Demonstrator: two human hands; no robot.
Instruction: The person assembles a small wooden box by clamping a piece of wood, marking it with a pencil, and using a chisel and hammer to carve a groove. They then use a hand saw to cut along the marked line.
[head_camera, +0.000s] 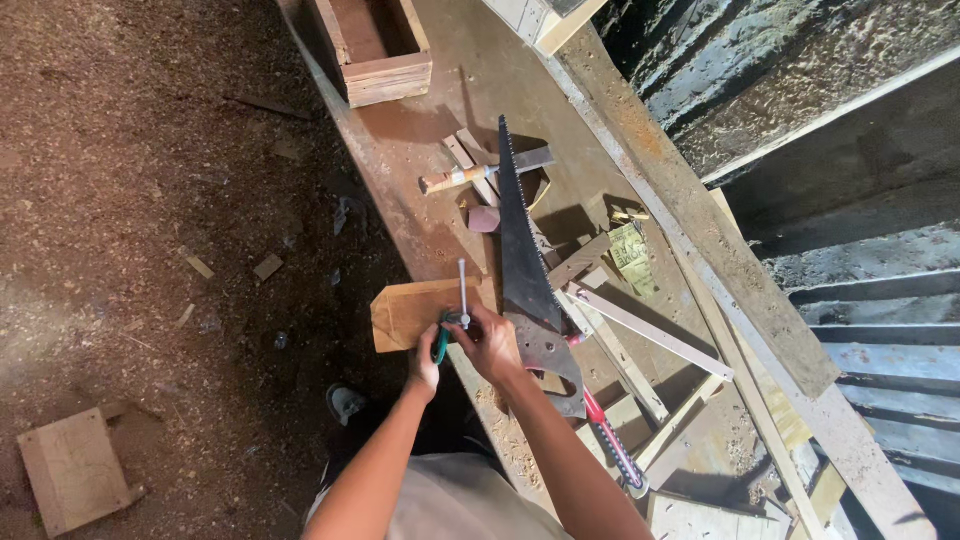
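Dusty workbench (440, 110), near edge: a G-clamp (455, 318) is gripped by both hands (487, 343) (424, 362), fingers curled shut, on an overhanging wood piece (410, 312). Handsaw (520, 260) teeth nearby; knuckles could easily get nicked.

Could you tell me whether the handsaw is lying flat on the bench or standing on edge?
Lying flat: the handsaw shows its broad blade face upward on the workbench, teeth along one side, handle end toward the person.
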